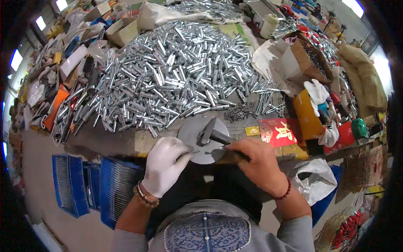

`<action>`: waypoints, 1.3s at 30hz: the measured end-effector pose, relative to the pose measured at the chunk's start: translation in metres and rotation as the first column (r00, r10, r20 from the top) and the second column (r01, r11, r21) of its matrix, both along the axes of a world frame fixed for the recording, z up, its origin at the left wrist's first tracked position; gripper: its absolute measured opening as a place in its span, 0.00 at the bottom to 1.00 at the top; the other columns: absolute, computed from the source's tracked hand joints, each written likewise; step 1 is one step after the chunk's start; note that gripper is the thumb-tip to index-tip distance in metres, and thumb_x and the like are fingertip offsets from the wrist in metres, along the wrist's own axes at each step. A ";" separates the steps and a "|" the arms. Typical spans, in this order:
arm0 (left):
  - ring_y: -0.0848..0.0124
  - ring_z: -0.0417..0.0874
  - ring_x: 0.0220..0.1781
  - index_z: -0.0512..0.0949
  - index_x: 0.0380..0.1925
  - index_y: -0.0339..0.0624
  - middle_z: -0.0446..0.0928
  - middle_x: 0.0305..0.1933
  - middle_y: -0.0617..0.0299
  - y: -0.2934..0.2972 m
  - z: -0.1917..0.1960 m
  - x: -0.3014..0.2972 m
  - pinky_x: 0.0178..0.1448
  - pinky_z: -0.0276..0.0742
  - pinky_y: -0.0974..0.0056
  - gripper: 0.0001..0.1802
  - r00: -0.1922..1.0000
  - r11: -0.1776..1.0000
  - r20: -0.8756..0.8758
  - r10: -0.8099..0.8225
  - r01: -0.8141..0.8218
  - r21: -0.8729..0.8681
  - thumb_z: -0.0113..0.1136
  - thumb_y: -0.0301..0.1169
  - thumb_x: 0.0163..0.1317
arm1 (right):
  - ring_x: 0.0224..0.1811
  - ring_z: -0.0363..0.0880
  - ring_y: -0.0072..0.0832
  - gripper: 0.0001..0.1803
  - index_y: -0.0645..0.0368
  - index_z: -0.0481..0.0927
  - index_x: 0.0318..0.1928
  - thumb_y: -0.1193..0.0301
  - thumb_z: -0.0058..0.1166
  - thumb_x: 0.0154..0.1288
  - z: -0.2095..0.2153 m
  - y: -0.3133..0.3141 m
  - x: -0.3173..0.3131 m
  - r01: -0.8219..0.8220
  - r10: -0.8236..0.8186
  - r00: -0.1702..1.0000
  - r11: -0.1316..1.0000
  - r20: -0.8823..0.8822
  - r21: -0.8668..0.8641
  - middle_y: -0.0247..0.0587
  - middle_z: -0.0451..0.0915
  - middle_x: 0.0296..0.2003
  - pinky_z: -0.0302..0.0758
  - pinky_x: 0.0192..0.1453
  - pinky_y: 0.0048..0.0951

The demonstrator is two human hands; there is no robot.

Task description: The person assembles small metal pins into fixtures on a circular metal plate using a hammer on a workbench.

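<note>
My left hand (164, 163), in a white glove, pinches a small silver metal pin (191, 151) at the edge of a round grey metal disc (192, 133) on the workbench. My right hand (257, 161), bare, grips the dark handle of a hammer (215, 135) whose head rests on the disc beside the pin. Both hands sit at the bench's near edge. Just beyond the disc spreads a large heap of shiny metal tubes (176, 75).
A small pile of dark pins (239, 112) lies right of the heap, with a red packet (278, 131) and an orange box (306, 113) beside it. Blue plastic crates (84, 185) stand on the floor at left. Cardboard boxes, gloves and clutter crowd the bench edges.
</note>
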State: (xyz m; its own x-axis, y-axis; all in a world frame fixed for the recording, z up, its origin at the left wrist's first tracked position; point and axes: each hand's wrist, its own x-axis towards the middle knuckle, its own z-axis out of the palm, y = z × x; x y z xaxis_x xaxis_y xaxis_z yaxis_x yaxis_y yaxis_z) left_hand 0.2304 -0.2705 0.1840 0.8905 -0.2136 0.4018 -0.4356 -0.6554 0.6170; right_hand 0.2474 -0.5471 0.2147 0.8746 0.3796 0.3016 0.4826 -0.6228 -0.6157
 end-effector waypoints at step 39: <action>0.55 0.82 0.44 0.89 0.35 0.44 0.81 0.39 0.58 0.003 -0.004 -0.001 0.49 0.78 0.53 0.09 0.998 0.998 0.029 -0.058 0.058 -0.025 0.77 0.25 0.53 | 0.40 0.85 0.40 0.16 0.52 0.88 0.47 0.77 0.66 0.55 -0.015 0.036 0.001 -0.071 0.103 0.973 0.985 0.205 -0.159 0.38 0.80 0.38 0.82 0.41 0.39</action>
